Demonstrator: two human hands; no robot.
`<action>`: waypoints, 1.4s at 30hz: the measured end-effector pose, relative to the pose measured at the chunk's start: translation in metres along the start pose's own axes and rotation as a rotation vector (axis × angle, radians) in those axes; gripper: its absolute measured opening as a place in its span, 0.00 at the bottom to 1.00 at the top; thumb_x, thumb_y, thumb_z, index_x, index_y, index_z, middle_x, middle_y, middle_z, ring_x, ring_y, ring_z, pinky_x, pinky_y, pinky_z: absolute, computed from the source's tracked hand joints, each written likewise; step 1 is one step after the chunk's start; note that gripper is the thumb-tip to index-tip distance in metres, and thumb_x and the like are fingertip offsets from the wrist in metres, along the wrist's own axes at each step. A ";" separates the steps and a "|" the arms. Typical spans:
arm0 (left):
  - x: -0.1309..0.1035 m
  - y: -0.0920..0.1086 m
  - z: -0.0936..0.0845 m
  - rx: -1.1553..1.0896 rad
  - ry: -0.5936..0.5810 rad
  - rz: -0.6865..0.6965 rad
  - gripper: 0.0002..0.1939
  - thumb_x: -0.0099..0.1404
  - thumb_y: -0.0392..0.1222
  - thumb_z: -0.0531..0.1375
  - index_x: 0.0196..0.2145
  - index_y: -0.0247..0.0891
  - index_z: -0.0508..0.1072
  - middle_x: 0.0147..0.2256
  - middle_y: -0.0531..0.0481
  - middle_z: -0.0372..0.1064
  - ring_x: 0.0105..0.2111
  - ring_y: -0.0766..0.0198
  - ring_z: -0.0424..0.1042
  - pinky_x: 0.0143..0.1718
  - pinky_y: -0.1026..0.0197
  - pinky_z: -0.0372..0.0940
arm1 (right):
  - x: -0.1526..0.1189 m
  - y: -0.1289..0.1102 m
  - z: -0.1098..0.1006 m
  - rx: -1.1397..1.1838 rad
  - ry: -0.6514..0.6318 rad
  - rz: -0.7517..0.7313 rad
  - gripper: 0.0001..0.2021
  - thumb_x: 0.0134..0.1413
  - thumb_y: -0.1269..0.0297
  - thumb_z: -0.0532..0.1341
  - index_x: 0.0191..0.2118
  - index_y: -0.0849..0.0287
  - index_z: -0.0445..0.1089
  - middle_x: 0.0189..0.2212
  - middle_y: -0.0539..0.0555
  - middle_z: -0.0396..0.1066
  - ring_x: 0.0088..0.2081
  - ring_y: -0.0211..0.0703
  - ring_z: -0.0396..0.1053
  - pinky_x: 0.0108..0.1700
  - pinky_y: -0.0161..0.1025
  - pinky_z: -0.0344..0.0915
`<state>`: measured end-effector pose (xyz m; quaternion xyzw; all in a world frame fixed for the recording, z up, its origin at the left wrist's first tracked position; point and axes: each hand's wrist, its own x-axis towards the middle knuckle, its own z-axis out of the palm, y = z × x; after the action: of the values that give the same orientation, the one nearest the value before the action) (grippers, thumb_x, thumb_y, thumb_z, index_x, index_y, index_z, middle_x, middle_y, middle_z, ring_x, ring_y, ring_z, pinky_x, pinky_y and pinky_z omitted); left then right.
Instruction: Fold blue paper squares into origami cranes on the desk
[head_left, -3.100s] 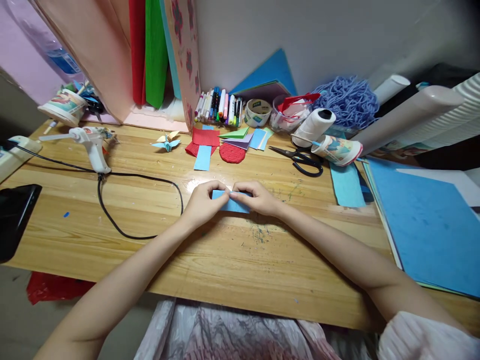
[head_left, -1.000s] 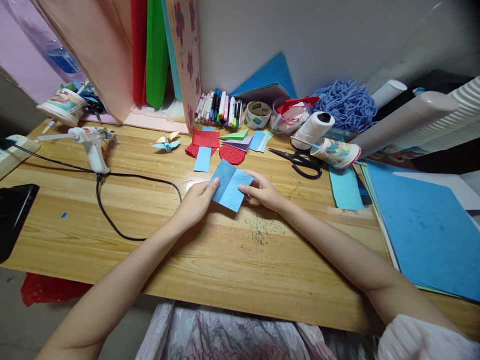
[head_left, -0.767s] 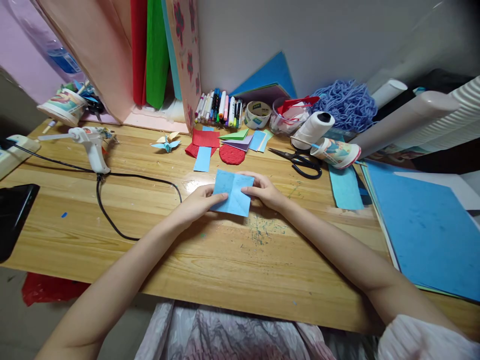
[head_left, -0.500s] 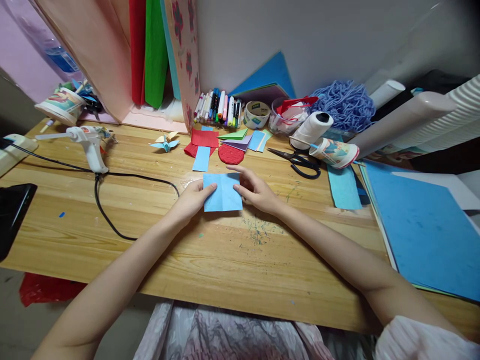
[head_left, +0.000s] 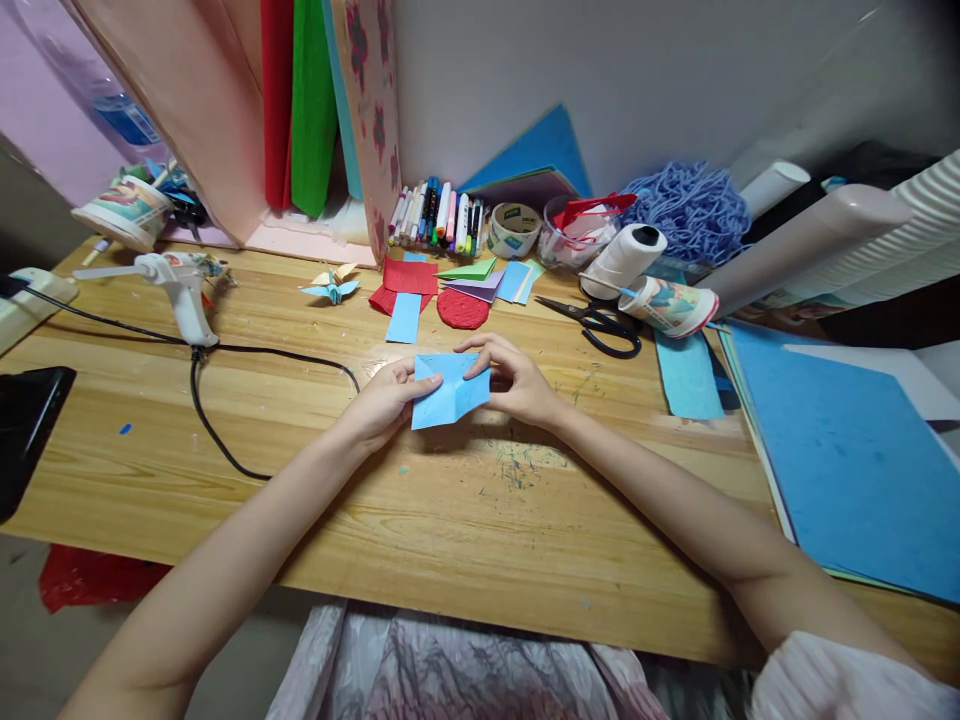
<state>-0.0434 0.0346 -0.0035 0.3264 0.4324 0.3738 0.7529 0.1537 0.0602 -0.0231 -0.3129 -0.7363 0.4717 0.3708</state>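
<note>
Head view: the left hand [head_left: 382, 400] grips a creased blue paper [head_left: 450, 408] by its left side, thumb flat on the upper face and the other fingers tucked behind. The right hand [head_left: 519, 385] has the opposite side, one bent finger pressing on the face near the far right corner, another along the far edge, and the thumb end tucked behind the right edge. Between the two grips the paper lies open, bent along a middle crease, its near corners pointing toward the person.

Just beyond it on the wooden table [head_left: 450, 540] lie a red round piece [head_left: 463, 309] and a blue strip [head_left: 403, 320] overlapping red paper [head_left: 410, 275], with green folded paper [head_left: 466, 270] and purple paper [head_left: 481, 288] next to them. Black scissors [head_left: 611, 328] rest past the right hand; a folded paper figure [head_left: 332, 287] sits beyond the left. Further left stands a white glue gun [head_left: 184, 300], its cord [head_left: 206, 420] looping toward the left forearm. A cup [head_left: 670, 305] lies tipped on the right, near large blue sheets [head_left: 855, 450].

The fingers behind the paper are hidden, and whether its near edge touches the table is hard to tell. A black object [head_left: 34, 435] is cut off at the left border.
</note>
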 end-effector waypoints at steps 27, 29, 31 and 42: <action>-0.003 -0.003 0.010 0.433 0.065 0.317 0.28 0.41 0.50 0.71 0.38 0.35 0.70 0.39 0.46 0.73 0.40 0.59 0.71 0.43 0.59 0.64 | -0.002 -0.007 0.011 -0.191 0.278 0.014 0.10 0.50 0.58 0.63 0.25 0.59 0.68 0.28 0.51 0.64 0.31 0.39 0.64 0.33 0.37 0.61; -0.003 -0.004 0.010 0.518 0.089 0.367 0.27 0.40 0.47 0.71 0.37 0.35 0.70 0.37 0.47 0.72 0.39 0.60 0.71 0.41 0.60 0.64 | -0.002 -0.006 0.011 -0.197 0.281 0.022 0.12 0.49 0.58 0.64 0.23 0.59 0.67 0.26 0.50 0.63 0.29 0.38 0.62 0.31 0.36 0.59; -0.003 -0.005 0.010 0.589 0.160 0.399 0.19 0.46 0.48 0.68 0.33 0.35 0.72 0.33 0.49 0.72 0.34 0.62 0.70 0.37 0.62 0.63 | -0.002 -0.006 0.012 -0.190 0.276 0.033 0.13 0.48 0.58 0.64 0.22 0.59 0.65 0.24 0.50 0.62 0.28 0.38 0.61 0.29 0.36 0.58; -0.003 -0.004 0.011 0.697 0.271 0.393 0.10 0.53 0.45 0.63 0.25 0.35 0.75 0.24 0.52 0.70 0.25 0.67 0.65 0.28 0.64 0.59 | -0.004 -0.004 0.017 0.065 0.305 0.141 0.16 0.42 0.59 0.68 0.35 0.58 0.64 0.30 0.49 0.66 0.29 0.35 0.65 0.30 0.34 0.63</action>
<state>-0.0338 0.0282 -0.0006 0.5857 0.5575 0.3813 0.4480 0.1411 0.0478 -0.0248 -0.4196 -0.6322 0.4670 0.4540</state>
